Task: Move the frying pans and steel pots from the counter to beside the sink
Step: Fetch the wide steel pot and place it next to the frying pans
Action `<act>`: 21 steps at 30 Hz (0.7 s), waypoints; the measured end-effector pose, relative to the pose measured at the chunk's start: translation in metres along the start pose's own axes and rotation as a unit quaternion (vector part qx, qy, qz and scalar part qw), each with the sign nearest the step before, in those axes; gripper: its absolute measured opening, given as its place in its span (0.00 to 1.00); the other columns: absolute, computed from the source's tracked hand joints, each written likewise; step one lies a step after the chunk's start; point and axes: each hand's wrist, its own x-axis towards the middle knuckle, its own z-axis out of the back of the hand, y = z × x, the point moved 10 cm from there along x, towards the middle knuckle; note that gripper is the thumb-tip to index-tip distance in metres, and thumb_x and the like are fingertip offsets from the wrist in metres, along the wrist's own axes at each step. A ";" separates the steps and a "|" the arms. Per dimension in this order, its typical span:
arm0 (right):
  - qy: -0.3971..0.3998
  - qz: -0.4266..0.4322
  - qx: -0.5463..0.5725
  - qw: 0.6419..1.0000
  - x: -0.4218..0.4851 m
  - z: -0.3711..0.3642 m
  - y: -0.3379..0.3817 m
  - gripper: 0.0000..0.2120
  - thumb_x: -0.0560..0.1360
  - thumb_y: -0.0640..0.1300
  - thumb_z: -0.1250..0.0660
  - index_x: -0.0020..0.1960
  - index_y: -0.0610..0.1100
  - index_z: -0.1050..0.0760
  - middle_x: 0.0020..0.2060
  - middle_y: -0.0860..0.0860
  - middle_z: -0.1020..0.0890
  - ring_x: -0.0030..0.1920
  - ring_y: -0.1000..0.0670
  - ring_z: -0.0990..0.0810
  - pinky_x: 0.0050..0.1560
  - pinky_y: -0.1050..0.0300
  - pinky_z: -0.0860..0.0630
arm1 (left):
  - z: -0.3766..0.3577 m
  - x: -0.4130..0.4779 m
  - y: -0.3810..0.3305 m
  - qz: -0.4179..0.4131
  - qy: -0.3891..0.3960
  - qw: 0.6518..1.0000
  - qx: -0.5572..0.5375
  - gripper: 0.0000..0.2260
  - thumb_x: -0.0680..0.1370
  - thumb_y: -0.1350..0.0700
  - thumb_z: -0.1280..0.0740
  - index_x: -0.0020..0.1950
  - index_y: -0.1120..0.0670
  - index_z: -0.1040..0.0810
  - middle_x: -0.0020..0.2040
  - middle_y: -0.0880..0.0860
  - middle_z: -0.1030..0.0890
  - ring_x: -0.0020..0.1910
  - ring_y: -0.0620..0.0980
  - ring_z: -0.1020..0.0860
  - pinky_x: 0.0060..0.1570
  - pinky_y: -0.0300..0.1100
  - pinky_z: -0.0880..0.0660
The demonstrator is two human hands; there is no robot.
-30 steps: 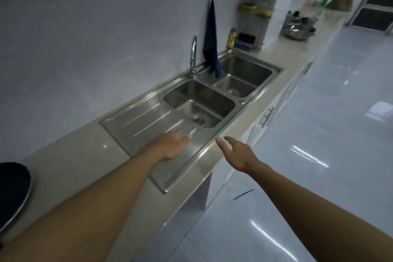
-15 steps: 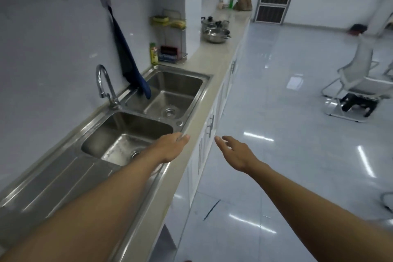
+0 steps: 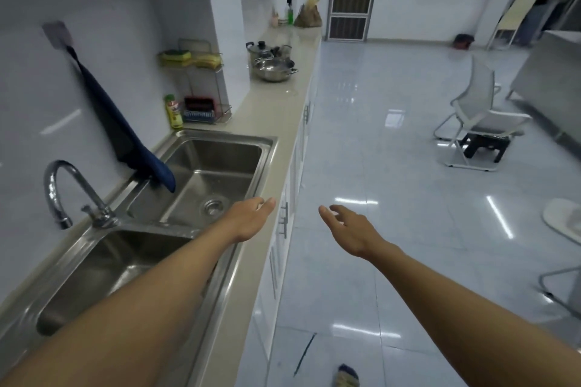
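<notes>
Two bare forearms reach forward from the bottom edge, their elbows cut off by the frame. The left hand [image 3: 250, 218] hangs over the front rim of the sink [image 3: 270, 148], fingers loosely spread, holding nothing. The right hand [image 3: 347, 229] is out over the floor [image 3: 393, 166], palm turned inward, fingers relaxed and apart, also empty. The two hands are near each other but not touching.

Below the left arm lies the nearer basin, partly hidden by that arm. A curved tap [image 3: 67, 195] stands at the back edge between the two basins. The farther basin shows its drain. A dark blue cloth [image 3: 125, 132] hangs from a wall hook, its lower end drooping over the back rim of that basin.

Just past the sink, against the wall, stands a yellow bottle [image 3: 174, 111] beside a wire rack [image 3: 201, 88] with sponges on its upper shelf; the items on the lower shelf are hard to make out.

Farther along the counter [image 3: 276, 110] sit the steel pots [image 3: 273, 61], clustered together, well apart from the sink; how many there are is unclear, as they overlap. No frying pan can be picked out among them.

Off right, a white chair [image 3: 481, 116] stands on the floor, with a dark stool beneath it.
</notes>
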 end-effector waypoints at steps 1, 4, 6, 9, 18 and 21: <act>-0.001 0.000 0.002 1.000 0.013 0.006 -0.002 0.43 0.74 0.76 0.49 0.78 0.48 0.36 0.73 0.46 0.26 0.71 0.44 0.27 0.71 0.46 0.31 | 0.001 0.013 -0.007 -0.004 0.001 1.000 0.009 0.33 0.80 0.32 0.50 0.75 0.51 0.30 0.75 0.54 0.28 0.73 0.56 0.30 0.71 0.52 0.34; -0.002 0.002 0.006 1.000 0.057 0.027 -0.009 0.42 0.75 0.75 0.48 0.78 0.48 0.36 0.73 0.46 0.26 0.71 0.44 0.26 0.70 0.47 0.31 | 0.003 0.058 -0.030 -0.013 -0.003 1.000 0.026 0.33 0.79 0.31 0.51 0.76 0.50 0.31 0.75 0.53 0.28 0.73 0.56 0.30 0.69 0.52 0.34; -0.005 0.006 0.008 1.000 0.089 0.045 -0.016 0.41 0.76 0.75 0.48 0.78 0.48 0.35 0.73 0.46 0.26 0.71 0.44 0.26 0.70 0.47 0.30 | 0.003 0.092 -0.047 -0.016 -0.007 0.999 0.029 0.34 0.79 0.31 0.52 0.76 0.50 0.31 0.76 0.53 0.29 0.74 0.56 0.30 0.71 0.53 0.34; 0.001 0.007 0.011 1.000 0.135 0.072 -0.028 0.41 0.76 0.75 0.48 0.78 0.48 0.35 0.73 0.46 0.26 0.71 0.44 0.27 0.71 0.47 0.30 | 0.000 0.144 -0.073 -0.011 -0.005 0.999 0.038 0.36 0.78 0.29 0.53 0.77 0.49 0.33 0.77 0.52 0.31 0.75 0.55 0.32 0.73 0.55 0.35; 0.017 0.004 0.011 1.000 0.257 0.150 -0.058 0.42 0.75 0.76 0.48 0.78 0.50 0.35 0.73 0.47 0.26 0.71 0.45 0.26 0.70 0.48 0.31 | -0.003 0.262 -0.143 0.011 -0.002 1.000 0.012 0.44 0.70 0.22 0.56 0.77 0.45 0.34 0.77 0.49 0.31 0.75 0.54 0.31 0.73 0.58 0.35; 0.018 0.008 0.011 1.000 0.293 0.165 -0.064 0.41 0.75 0.75 0.48 0.78 0.50 0.35 0.73 0.47 0.26 0.71 0.45 0.26 0.70 0.48 0.31 | -0.006 0.299 -0.153 0.022 0.006 1.000 0.009 0.43 0.71 0.23 0.56 0.77 0.46 0.34 0.78 0.49 0.32 0.76 0.54 0.33 0.73 0.57 0.36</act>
